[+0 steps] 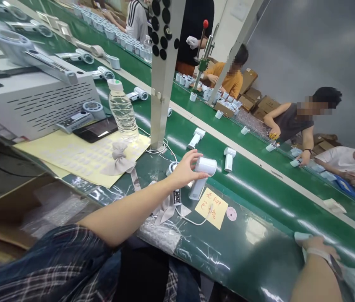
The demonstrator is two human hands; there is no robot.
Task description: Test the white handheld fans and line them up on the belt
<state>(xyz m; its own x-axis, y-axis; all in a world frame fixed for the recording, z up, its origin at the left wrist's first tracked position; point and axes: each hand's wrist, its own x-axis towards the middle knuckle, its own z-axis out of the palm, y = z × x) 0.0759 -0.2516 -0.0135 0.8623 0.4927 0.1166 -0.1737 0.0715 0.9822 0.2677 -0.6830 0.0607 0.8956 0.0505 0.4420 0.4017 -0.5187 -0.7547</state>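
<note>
My left hand (184, 170) grips the round head of a white device (206, 166) between thumb and fingers, above the bench by the conveyor. The lower body of the device tilts down toward a yellow note with red handwriting (212, 207). At the lower right, my right hand (320, 245) is closed around a white object (302, 237), only partly visible, at the belt's edge. Just left of the held device, another device with exposed electronics (176, 196) lies on grey cloth, with a white cable beside it.
Two white devices (196, 138) (229, 159) lie on the green belt (259, 184). A metal post (161, 84), a water bottle (122, 111) and a white vented box (54, 102) stand to the left. Several people work across the belt. Clear plastic wrap (161, 235) lies at the bench's near edge.
</note>
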